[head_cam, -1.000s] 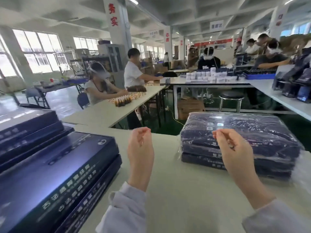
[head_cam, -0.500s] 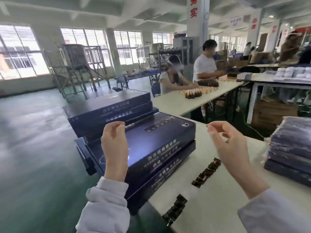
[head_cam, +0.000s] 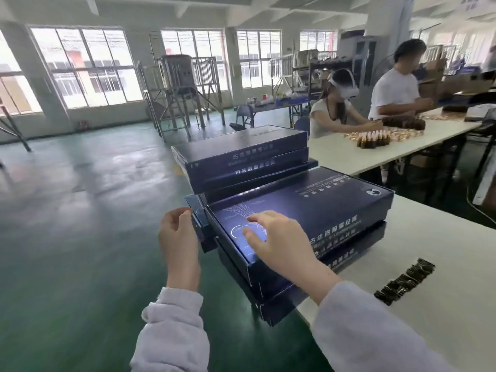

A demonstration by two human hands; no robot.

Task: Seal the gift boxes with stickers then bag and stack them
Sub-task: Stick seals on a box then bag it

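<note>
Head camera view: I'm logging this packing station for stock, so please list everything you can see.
table: one, white, nearest
gift boxes: about six, dark navy, two stacks on table's left end
sticker strip: one, black, on table right of boxes
far table: one, white, beyond boxes
bottles: many, brown, on far table
workers: two, white tops, seated at far table
metal tank: one, grey, by windows
left hand: one, at near stack's end flap
right hand: one, flat on near stack's lid
</note>
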